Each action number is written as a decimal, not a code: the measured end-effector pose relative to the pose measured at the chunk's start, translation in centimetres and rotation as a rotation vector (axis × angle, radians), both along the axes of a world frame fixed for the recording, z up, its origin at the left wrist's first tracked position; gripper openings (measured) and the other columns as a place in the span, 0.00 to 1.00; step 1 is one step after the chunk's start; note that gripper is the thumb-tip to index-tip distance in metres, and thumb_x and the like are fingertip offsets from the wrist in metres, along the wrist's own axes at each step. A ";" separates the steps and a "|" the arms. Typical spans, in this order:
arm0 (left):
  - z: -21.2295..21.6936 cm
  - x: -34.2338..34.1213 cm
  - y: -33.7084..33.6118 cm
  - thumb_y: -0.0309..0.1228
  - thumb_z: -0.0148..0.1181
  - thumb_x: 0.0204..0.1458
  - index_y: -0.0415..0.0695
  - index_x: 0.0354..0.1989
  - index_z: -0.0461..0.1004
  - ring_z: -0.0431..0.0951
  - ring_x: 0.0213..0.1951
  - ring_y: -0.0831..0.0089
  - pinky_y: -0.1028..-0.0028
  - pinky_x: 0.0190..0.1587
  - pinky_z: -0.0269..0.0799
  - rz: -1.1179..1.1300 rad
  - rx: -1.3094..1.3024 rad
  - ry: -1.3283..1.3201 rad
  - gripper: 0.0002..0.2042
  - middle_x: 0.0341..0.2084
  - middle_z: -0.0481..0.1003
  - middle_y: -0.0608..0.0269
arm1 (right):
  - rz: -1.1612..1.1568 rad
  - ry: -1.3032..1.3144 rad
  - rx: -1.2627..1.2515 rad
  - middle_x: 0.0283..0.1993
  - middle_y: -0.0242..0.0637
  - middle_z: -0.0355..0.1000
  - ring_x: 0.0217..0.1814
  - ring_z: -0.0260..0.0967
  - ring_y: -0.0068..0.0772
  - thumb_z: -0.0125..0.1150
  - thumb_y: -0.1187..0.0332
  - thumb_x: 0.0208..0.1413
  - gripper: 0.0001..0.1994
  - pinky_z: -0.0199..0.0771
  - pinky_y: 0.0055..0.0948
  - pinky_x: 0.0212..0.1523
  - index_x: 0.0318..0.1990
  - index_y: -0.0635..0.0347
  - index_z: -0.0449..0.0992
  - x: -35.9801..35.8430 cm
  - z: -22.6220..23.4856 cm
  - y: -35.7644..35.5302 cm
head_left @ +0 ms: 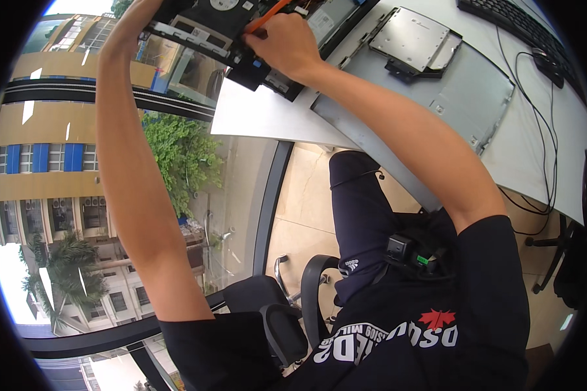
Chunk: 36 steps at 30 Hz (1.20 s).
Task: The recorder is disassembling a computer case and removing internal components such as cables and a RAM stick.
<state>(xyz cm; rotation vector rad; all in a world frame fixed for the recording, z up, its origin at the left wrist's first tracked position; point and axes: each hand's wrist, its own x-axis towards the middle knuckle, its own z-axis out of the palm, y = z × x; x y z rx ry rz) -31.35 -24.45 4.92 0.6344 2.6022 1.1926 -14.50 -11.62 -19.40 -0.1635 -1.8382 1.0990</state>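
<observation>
An opened desktop computer case [199, 38] lies at the table's far left, cut off by the top of the picture. It shows a black drive part, metal brackets and some connectors. My right hand [287, 44] is closed over its inside, fingers pinched at a narrow orange strip [267, 14]; whether that is a cable or a tool I cannot make out. At the case's left edge is my left hand [140, 16], its fingers cut off or hidden. Right of the case, a silver optical drive [414, 40] in a black bracket rests on a grey metal side panel [466, 98].
A black keyboard [518, 29] and a mouse [548, 67] sit at the far right of the white table [280, 120], with black cables [538, 124] trailing over the edge. A black office chair [274, 313] stands beside my legs. Large windows line the left.
</observation>
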 end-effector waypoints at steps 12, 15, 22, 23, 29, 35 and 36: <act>-0.9 8.2 2.4 0.61 0.66 0.54 0.36 0.59 0.77 0.75 0.59 0.59 0.65 0.65 0.66 -0.185 -0.253 0.344 0.39 0.56 0.78 0.45 | 0.099 0.004 0.093 0.36 0.53 0.81 0.36 0.80 0.50 0.64 0.68 0.58 0.10 0.81 0.40 0.39 0.38 0.69 0.84 -0.8 -0.2 0.7; -1.6 7.4 2.9 0.62 0.66 0.53 0.35 0.60 0.76 0.75 0.59 0.58 0.66 0.65 0.67 -0.116 -0.208 0.379 0.40 0.56 0.77 0.45 | 0.034 0.029 0.119 0.37 0.53 0.81 0.37 0.80 0.49 0.65 0.68 0.58 0.11 0.81 0.39 0.39 0.38 0.69 0.85 -1.0 -0.8 0.4; -1.4 11.9 3.1 0.63 0.65 0.53 0.35 0.61 0.74 0.75 0.60 0.57 0.67 0.64 0.67 -0.256 -0.247 0.390 0.41 0.57 0.77 0.44 | 0.025 0.095 0.116 0.36 0.50 0.82 0.35 0.80 0.47 0.66 0.68 0.57 0.10 0.81 0.39 0.37 0.38 0.67 0.85 -1.0 -1.2 1.0; -1.7 12.1 3.4 0.63 0.65 0.53 0.35 0.61 0.74 0.75 0.60 0.57 0.67 0.64 0.67 -0.262 -0.242 0.385 0.41 0.57 0.77 0.44 | -0.007 0.139 0.139 0.35 0.49 0.82 0.34 0.80 0.47 0.66 0.68 0.56 0.10 0.81 0.39 0.36 0.37 0.67 0.85 -1.0 -1.4 1.2; 0.3 0.5 1.3 0.61 0.67 0.52 0.35 0.58 0.76 0.78 0.53 0.61 0.71 0.57 0.72 -0.023 -0.217 0.279 0.39 0.51 0.79 0.46 | -0.015 -0.066 0.219 0.31 0.46 0.81 0.32 0.79 0.48 0.67 0.67 0.54 0.09 0.79 0.40 0.34 0.34 0.65 0.85 -1.6 -1.2 0.3; -2.7 13.8 3.9 0.59 0.68 0.53 0.37 0.52 0.79 0.81 0.43 0.69 0.80 0.39 0.76 -0.075 -0.178 0.499 0.34 0.42 0.82 0.54 | -0.117 0.316 0.242 0.31 0.46 0.81 0.30 0.78 0.48 0.67 0.65 0.54 0.10 0.79 0.40 0.31 0.30 0.64 0.83 -3.2 -1.9 1.2; -2.8 13.1 3.7 0.59 0.69 0.52 0.37 0.51 0.80 0.81 0.43 0.70 0.79 0.40 0.76 -0.114 -0.150 0.477 0.34 0.42 0.82 0.54 | -0.118 0.318 0.240 0.31 0.46 0.81 0.30 0.78 0.48 0.67 0.65 0.54 0.10 0.79 0.40 0.31 0.30 0.64 0.83 -3.3 -2.0 1.2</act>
